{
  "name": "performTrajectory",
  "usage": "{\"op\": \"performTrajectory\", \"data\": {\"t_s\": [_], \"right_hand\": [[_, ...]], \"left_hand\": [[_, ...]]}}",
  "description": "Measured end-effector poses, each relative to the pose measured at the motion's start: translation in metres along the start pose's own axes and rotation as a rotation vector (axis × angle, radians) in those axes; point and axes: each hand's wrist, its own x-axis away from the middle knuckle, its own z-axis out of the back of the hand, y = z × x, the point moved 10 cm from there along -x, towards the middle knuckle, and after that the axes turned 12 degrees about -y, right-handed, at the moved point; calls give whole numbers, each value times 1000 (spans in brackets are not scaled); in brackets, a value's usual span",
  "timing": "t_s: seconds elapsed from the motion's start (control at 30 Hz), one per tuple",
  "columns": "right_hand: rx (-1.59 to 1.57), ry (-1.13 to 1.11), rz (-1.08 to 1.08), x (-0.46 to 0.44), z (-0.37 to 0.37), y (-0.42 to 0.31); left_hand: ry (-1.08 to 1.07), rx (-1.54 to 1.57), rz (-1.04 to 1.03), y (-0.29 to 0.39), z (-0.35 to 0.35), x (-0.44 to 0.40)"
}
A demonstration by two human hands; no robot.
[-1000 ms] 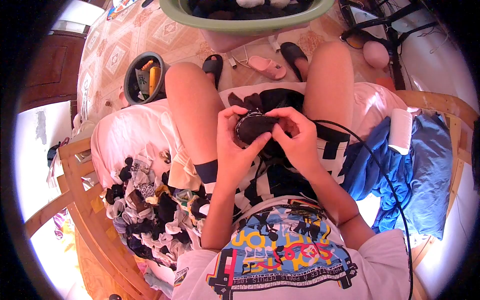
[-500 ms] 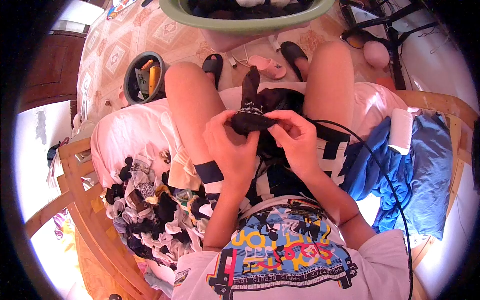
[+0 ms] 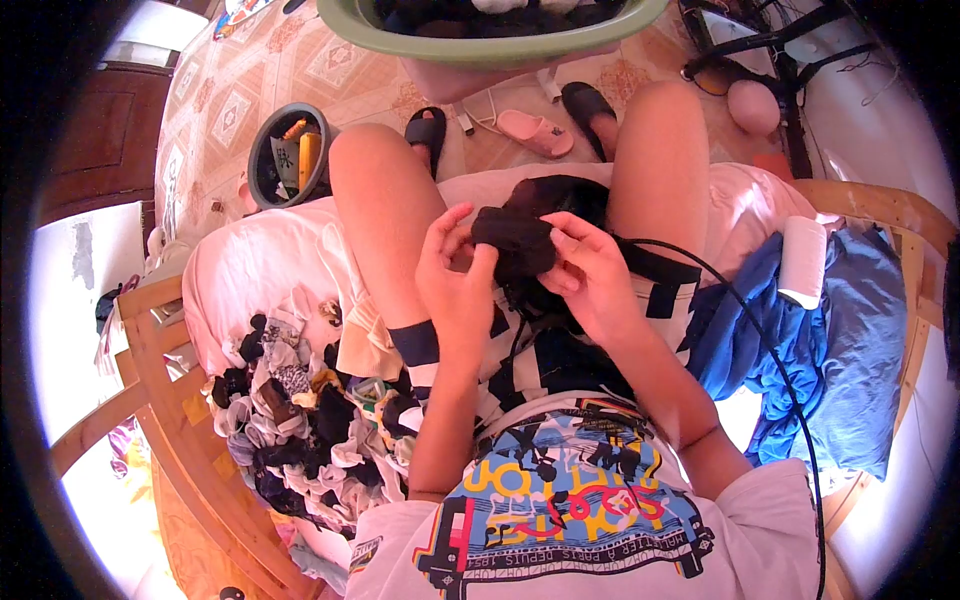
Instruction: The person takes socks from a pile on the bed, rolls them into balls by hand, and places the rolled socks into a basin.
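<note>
Above the checked shorts (image 3: 543, 357), within the far edge of the pink-covered seat (image 3: 250, 255), a dark cloth (image 3: 512, 240) is held between two hands. The left hand (image 3: 450, 285) has its grip partly open, with the thumb on the cloth's left end; its other fingers are partly hidden. The right hand (image 3: 597, 275) has a narrower grip, pinching the right end. Along the seat's left edge lies a clothes pile (image 3: 320, 430), along its right edge blue fabric (image 3: 855, 350). Beyond the far edge, patterned floor (image 3: 330, 60) shows some open room.
</note>
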Motion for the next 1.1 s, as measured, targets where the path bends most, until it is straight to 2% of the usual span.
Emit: {"op": "performTrajectory", "data": {"t_s": [0.07, 0.1, 0.17, 0.2, 0.27, 0.37, 0.43, 0.47, 0.57, 0.63, 0.67, 0.7, 0.77, 0.83, 0.87, 0.9, 0.93, 0.97, 1.03, 1.07, 1.1], "right_hand": [[-76, -20, -25, -2, 0, 3], [-95, -54, -51, -3, -1, 4], [-115, -87, -78, -5, -3, 4], [-122, -117, -74, -5, -6, 2], [-128, -147, -68, -7, -5, -2], [-209, -212, -103, -6, -12, -1], [-229, -24, -195, -3, -4, 7], [-228, -23, -196, -3, -5, 8], [-256, -14, -235, -3, -1, 19], [-156, -156, -228, -7, -9, 20], [-156, -155, -228, -6, -8, 21], [-44, -117, -180, -5, -5, 16], [67, -81, -132, -4, -5, 10], [302, 51, -28, -2, 0, -6], [302, 50, -30, -1, 0, -4], [455, 56, 76, 1, -3, -16], [607, 62, 184, 4, -9, -28], [607, 63, 183, 5, -10, -29], [941, -58, 234, 8, -38, -38], [942, -57, 234, 8, -40, -40], [1081, -67, 217, 8, -45, -40]], "left_hand": [[-100, 482, 217, -23, -13, -1], [-101, 482, 217, -19, -13, -2], [-193, 728, 423, -29, -30, 4], [-193, 728, 423, -36, -29, 4], [-331, 860, 343, -42, -41, 1], [-408, 1023, 359, -38, -50, 7], [-391, 1070, 389, -32, -50, 11], [-374, 1117, 418, -31, -51, 14], [-363, 1123, 422, -32, -50, 16], [-372, 1099, 424, -34, -48, 17], [-383, 1075, 425, -36, -47, 17], [-383, 1075, 425, -36, -46, 15], [-342, 821, 304, -33, -32, 4], [-286, 719, 312, -28, -25, 3], [-233, 619, 320, -27, -18, 3], [-232, 620, 321, -30, -18, 3], [-190, 480, 259, -30, -10, 1], [-148, 340, 198, -26, -2, -1], [-173, 264, 177, -20, -1, 0], [-199, 189, 155, -15, -3, 0], [-201, 191, 154, -14, -5, 0]]}}
